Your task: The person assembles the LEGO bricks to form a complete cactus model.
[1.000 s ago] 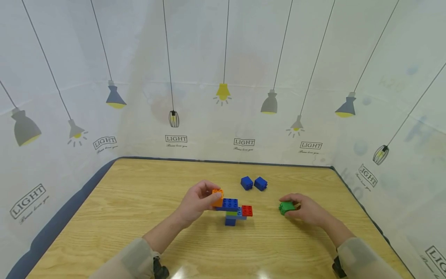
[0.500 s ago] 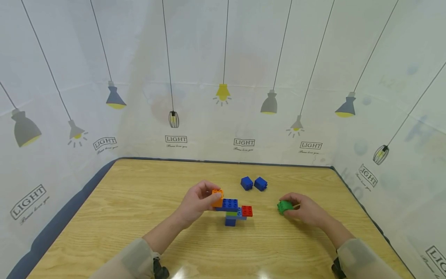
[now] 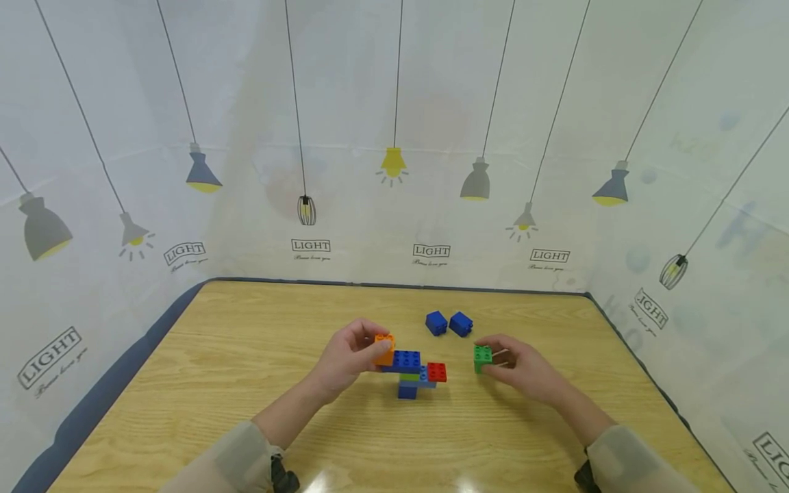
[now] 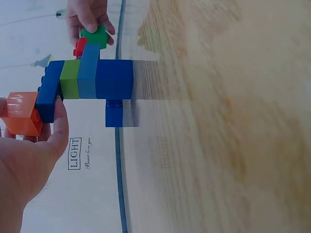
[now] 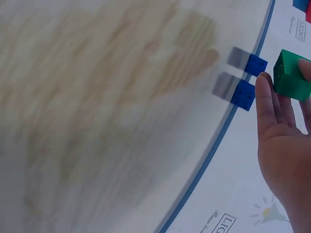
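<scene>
A small brick stack (image 3: 411,373) stands mid-table: blue base, lime and light-blue layers, a blue brick on top, a red brick (image 3: 437,372) jutting right. My left hand (image 3: 351,355) grips the orange brick (image 3: 385,348) at the stack's upper left; the left wrist view shows the orange brick (image 4: 20,114) between thumb and fingers beside the stack (image 4: 90,80). My right hand (image 3: 518,366) pinches a green brick (image 3: 483,357), lifted off the table right of the stack. In the right wrist view the green brick (image 5: 290,76) sits at my fingertips.
Two loose blue bricks (image 3: 448,323) lie side by side behind the stack, also seen as blue bricks (image 5: 247,80) near the table's far edge. The wooden table (image 3: 246,370) is walled by a lamp-print sheet with a dark border.
My right hand lifted the green brick off the table and carried it left toward the stack, turning its studs upward. The left hand and the stack stayed put.
</scene>
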`<state>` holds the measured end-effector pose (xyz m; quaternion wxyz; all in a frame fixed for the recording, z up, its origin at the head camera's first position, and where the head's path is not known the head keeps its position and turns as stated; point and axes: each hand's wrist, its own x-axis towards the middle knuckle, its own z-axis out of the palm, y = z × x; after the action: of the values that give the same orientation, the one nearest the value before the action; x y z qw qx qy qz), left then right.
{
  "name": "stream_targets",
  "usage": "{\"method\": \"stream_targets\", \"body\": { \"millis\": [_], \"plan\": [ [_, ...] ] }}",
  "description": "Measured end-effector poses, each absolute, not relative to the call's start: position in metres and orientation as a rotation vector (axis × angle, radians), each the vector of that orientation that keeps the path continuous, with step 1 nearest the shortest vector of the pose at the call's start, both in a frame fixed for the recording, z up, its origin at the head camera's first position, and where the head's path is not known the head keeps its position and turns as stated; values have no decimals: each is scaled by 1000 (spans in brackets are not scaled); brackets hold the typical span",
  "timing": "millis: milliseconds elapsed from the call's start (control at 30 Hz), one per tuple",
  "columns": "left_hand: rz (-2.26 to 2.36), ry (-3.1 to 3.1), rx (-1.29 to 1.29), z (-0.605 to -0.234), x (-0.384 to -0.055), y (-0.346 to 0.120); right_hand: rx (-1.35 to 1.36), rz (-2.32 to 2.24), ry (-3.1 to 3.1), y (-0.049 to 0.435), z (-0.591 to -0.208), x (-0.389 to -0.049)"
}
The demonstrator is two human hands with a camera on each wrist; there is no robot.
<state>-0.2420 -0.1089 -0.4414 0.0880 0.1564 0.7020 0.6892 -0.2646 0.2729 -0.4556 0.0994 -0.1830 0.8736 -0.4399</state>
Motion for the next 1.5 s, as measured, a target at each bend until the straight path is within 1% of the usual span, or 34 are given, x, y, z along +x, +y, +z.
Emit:
{"method": "stream_targets", "body": {
  "millis": [500, 800, 967, 1333, 1500],
  "plan": [
    [2064, 2083, 478, -442, -242, -109, -591, -1567, 2387, 241, -443, -250],
    [2065, 2075, 476, -441, -242, -109, -751, -1587, 2323, 225, -446, -246],
    [2064, 2078, 476, -441, -241, -109, -747, -1596, 2323, 220, -449, -246],
    [2060, 2084, 484, -442, -242, -110, -598, -1677, 2217, 213, -451, -243],
    [2053, 2093, 481, -442, -243, -110, -610, -1711, 2204, 211, -451, -242]
  ]
}}
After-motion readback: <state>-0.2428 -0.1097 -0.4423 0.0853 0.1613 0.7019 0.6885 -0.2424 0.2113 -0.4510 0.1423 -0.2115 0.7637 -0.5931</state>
